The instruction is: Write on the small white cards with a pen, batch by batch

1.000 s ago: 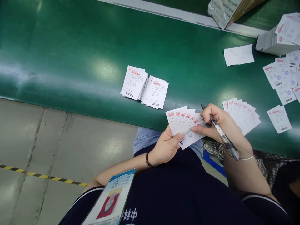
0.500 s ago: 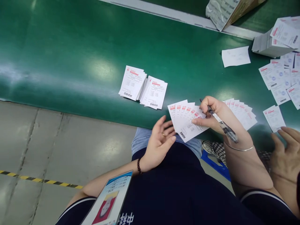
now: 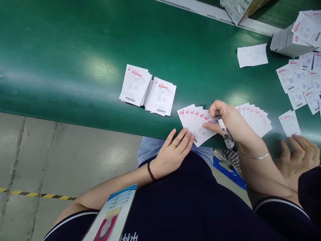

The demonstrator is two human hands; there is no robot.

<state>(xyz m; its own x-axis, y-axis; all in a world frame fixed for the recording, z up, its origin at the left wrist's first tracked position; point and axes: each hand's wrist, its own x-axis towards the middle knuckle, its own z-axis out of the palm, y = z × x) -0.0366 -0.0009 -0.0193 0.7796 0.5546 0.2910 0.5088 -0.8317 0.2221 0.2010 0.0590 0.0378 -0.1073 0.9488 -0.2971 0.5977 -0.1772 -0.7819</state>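
A fan of white cards with red print [image 3: 198, 125] lies at the table's front edge. My right hand [image 3: 223, 117] has its thumb on the fan's right part, with a dark pen [image 3: 225, 130] held across the palm side. Palm down, my left hand [image 3: 175, 147] rests its outstretched fingertips on the fan's lower left corner. Farther left stand two touching stacks of similar cards, the left stack [image 3: 135, 85] and the right stack [image 3: 162, 97]. Another fan of cards [image 3: 255, 118] shows behind my right wrist.
Another person's hand [image 3: 298, 154] touches a single card [image 3: 289, 123] on the right. Loose cards [image 3: 296, 78] and a tall card stack [image 3: 288, 42] are beyond it. A blank paper [image 3: 252, 55] and a wrapped package [image 3: 240, 10] sit at the back.
My left hand has turned palm down and come onto the fan's lower corner. The pen in my right hand is more upright. The whole view has shifted slightly.
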